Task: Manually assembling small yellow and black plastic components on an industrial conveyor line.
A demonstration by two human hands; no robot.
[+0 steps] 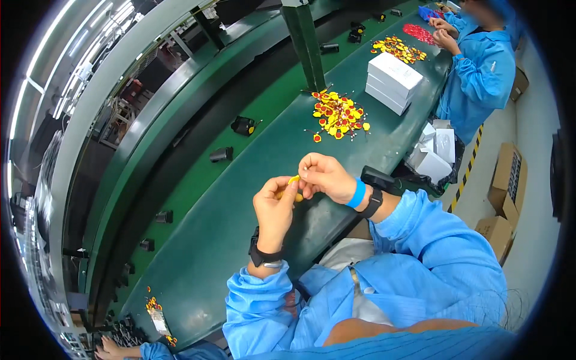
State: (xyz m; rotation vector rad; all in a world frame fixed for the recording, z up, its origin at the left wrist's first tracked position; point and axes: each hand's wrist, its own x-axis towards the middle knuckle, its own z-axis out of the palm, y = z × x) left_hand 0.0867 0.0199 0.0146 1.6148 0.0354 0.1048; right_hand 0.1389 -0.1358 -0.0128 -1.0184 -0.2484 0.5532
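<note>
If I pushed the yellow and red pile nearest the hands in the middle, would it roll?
Probably not: the pile looks made of flattish pieces, so they'd likely slide. It might spread apart, since the pieces seem loosely heaped. Each is probably light, because the left hand pinches a similar yellow piece between thumb and finger.

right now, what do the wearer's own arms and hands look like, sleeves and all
The left hand and right hand are ungloved. Wrinkled light-blue sleeves bunch on the forearms. The left wrist wears a black strap; the right, a bright blue band and a black wristband.
</note>
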